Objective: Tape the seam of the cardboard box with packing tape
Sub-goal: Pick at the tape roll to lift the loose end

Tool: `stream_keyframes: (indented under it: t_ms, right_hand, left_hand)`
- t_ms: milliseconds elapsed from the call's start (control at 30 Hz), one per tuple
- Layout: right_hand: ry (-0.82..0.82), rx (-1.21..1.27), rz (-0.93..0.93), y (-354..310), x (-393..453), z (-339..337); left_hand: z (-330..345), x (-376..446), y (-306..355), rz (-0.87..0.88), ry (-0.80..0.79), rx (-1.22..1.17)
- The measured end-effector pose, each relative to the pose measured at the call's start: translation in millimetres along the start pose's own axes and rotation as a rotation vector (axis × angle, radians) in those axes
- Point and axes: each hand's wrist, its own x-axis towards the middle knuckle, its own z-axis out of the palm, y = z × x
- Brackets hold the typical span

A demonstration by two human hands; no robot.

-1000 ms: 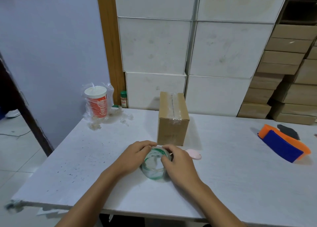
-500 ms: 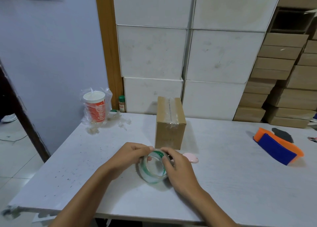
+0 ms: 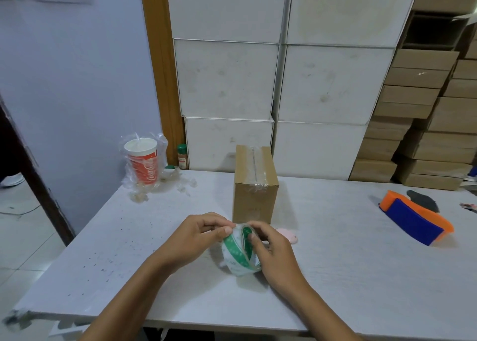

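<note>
A small brown cardboard box stands upright in the middle of the white table, with clear tape along its top seam and crumpled over the near edge. Just in front of it I hold a roll of clear packing tape with a green core above the table, tilted on edge. My left hand pinches the roll's top rim with thumb and fingertips. My right hand grips the roll from the right, a finger inside its core.
A pink object lies on the table behind my right hand. A red cup in a plastic bag stands far left. An orange and blue item lies at the right. White and brown boxes are stacked behind the table.
The tape roll has turned from lying flat-on to standing on edge, lifted slightly. My left fingertips have shifted to its top rim. The camera view has tilted up a little.
</note>
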Motion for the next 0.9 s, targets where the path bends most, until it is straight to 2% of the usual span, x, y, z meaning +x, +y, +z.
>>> stream_keyframes:
  t_ms: [233,400,500,633,800,900]
  right_hand:
    - [0.02,0.022,0.01,1,1,-1]
    - [0.041,-0.015,-0.016,3,0,2]
    - [0.058,-0.028,-0.019,5,0,2]
    - [0.082,-0.027,-0.017,8,2,1]
    - [0.172,-0.125,-0.064,9,1,4]
    - [0.224,-0.144,-0.096,7,0,3]
  left_hand:
    - [6,-1,11,-0.049,-0.024,0.006]
    - [5,5,18,-0.01,-0.044,0.302]
    - [12,2,19,0.01,-0.028,0.32]
    - [16,-2,13,0.055,0.013,0.274]
    - [22,-5,15,0.059,0.159,0.338]
    - [24,-5,18,0.075,0.163,0.322]
